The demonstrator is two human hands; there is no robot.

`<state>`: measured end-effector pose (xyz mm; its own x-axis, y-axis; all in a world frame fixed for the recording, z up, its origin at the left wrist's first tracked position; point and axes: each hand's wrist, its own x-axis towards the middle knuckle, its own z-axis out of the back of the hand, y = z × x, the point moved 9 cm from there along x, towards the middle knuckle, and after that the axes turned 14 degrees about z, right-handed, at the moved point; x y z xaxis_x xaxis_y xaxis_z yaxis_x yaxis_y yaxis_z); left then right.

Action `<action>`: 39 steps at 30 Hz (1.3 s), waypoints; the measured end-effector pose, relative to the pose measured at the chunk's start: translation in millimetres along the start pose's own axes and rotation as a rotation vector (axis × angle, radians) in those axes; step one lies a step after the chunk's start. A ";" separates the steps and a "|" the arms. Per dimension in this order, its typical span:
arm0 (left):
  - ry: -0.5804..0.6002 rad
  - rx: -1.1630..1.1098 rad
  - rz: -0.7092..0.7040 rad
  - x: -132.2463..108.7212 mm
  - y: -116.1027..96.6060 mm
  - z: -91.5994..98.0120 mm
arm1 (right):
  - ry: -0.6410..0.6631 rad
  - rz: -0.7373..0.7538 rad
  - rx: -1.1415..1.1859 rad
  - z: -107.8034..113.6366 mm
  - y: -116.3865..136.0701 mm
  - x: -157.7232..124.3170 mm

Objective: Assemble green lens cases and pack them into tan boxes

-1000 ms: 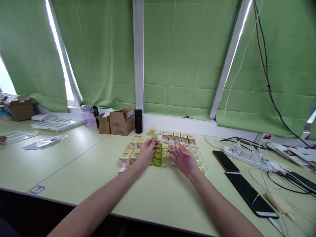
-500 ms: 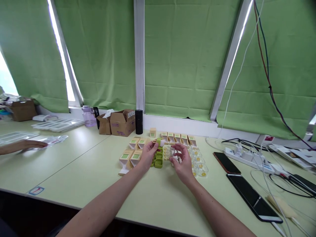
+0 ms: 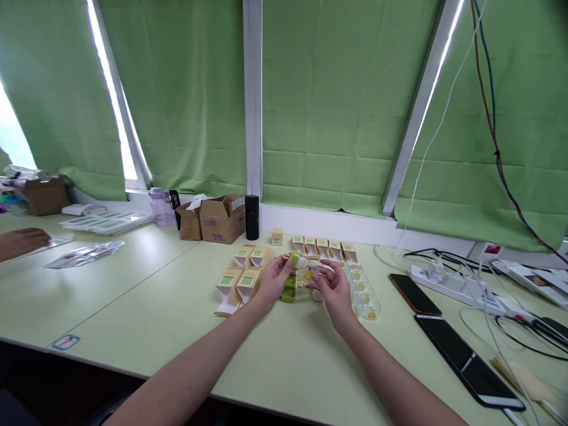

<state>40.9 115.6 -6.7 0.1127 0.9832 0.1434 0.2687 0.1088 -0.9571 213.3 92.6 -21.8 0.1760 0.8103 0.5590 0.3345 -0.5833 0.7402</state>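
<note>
My left hand [image 3: 274, 281] is closed round a small green and white piece [image 3: 296, 259] held just above the table. My right hand [image 3: 333, 288] pinches a small clear plastic case with a yellow spot [image 3: 309, 273], close to the left hand. Under the hands lie green trays [image 3: 289, 292]. Tan boxes with green labels [image 3: 235, 281] stand to the left and in a row behind [image 3: 323, 249]. Clear cases with yellow dots [image 3: 364, 294] sit to the right.
Two phones [image 3: 465, 358] and a power strip with cables [image 3: 448, 282] lie on the right. Cardboard boxes [image 3: 216, 219], a black cylinder [image 3: 251, 217] and a purple bottle [image 3: 156, 207] stand by the window. Another person's hand [image 3: 20, 241] rests at far left near plastic packets [image 3: 84, 254].
My hands have come closer together, with the right hand now closed on a clear case. The other person's hand reached to the packets at left and drew back.
</note>
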 end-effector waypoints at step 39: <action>0.045 0.265 -0.021 -12.3 -2.9 -19.8 | 0.075 -0.024 0.067 -6.7 3.3 -1.7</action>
<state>57.7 100.3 -0.7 0.1533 0.9736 0.1692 0.0127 0.1693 -0.9855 207.9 88.9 -17.9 0.0979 0.8158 0.5701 0.3991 -0.5569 0.7284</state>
